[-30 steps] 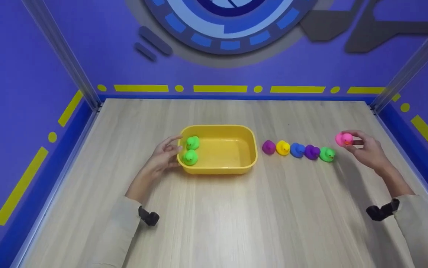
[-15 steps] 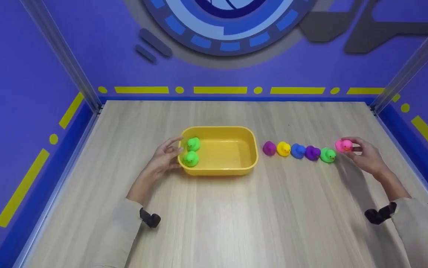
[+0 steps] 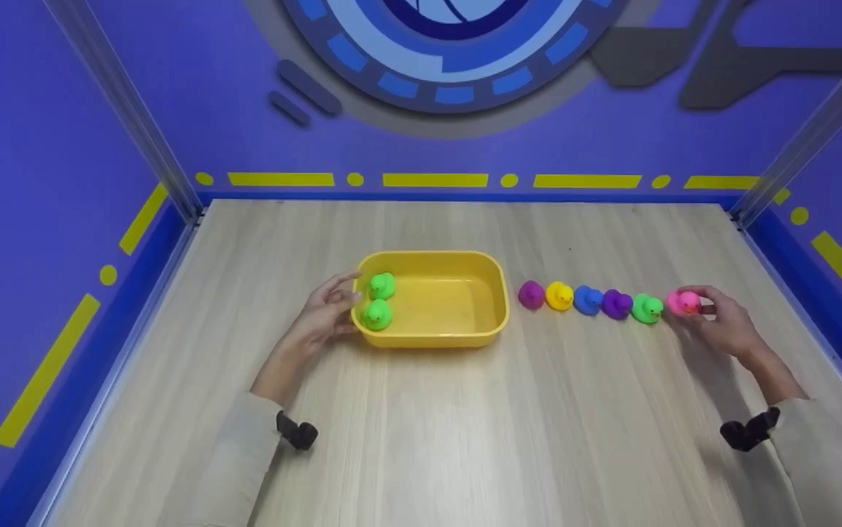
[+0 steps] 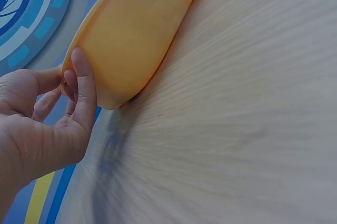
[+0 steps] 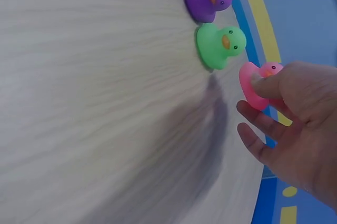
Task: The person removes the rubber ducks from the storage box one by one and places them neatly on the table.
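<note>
My right hand [image 3: 729, 323] pinches a pink rubber duck [image 3: 682, 301] at the right end of a row of ducks. In the right wrist view, the thumb and fingers hold this pink duck [image 5: 253, 88] beside the green duck [image 5: 213, 45], a small gap between them. Whether its base touches the table cannot be told. My left hand [image 3: 318, 315] rests its fingers against the left end of a yellow plastic tub [image 3: 431, 340]. In the left wrist view, the fingers [image 4: 83, 84] touch the outside of the tub [image 4: 126, 40]. Two green ducks [image 3: 378, 315] sit inside the tub's left end.
Left of the pink duck stand a green duck [image 3: 647, 308], a dark purple duck [image 3: 617, 304], a blue duck [image 3: 587, 300], a yellow duck [image 3: 559, 296] and a purple duck [image 3: 531, 294]. Blue printed walls [image 3: 172, 88] enclose the wooden table [image 3: 450, 432].
My right hand has lowered the pink duck toward the table at the row's right end, moving it nearer to me. The left hand has stayed at the tub.
</note>
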A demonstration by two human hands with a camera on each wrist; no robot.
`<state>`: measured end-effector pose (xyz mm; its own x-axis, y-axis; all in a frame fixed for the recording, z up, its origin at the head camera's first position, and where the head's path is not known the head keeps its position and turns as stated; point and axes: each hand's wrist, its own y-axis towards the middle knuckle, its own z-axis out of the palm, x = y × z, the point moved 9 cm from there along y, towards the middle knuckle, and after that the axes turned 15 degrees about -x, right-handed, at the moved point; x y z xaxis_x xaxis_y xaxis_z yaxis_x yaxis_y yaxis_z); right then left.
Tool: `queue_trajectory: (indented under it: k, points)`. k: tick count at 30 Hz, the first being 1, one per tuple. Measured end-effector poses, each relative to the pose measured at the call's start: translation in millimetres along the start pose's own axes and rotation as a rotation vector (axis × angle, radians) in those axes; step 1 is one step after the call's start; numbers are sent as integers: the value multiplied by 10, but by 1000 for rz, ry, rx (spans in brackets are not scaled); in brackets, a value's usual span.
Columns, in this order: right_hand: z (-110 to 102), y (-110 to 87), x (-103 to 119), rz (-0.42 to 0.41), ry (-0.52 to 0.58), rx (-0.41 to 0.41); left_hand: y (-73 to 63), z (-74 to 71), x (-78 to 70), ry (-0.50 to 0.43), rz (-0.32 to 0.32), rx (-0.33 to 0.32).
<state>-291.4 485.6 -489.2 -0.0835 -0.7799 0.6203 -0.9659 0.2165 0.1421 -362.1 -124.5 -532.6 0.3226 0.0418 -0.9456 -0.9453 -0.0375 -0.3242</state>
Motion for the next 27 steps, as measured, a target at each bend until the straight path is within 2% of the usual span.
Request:
queue_trajectory:
  k: [5, 8, 21, 27]
  points:
    - [69, -35, -47, 12, -6, 36, -8, 2, 6, 3, -4, -3]
    - [95, -48, -41, -13, 4, 38, -7, 1, 14, 9, -10, -8]
    - [117, -18, 34, -145, -18, -24, -10, -10, 2, 4, -4, -9]
    - [110, -30, -11, -134, -49, -32, -3, -28, 9, 28, -6, -24]
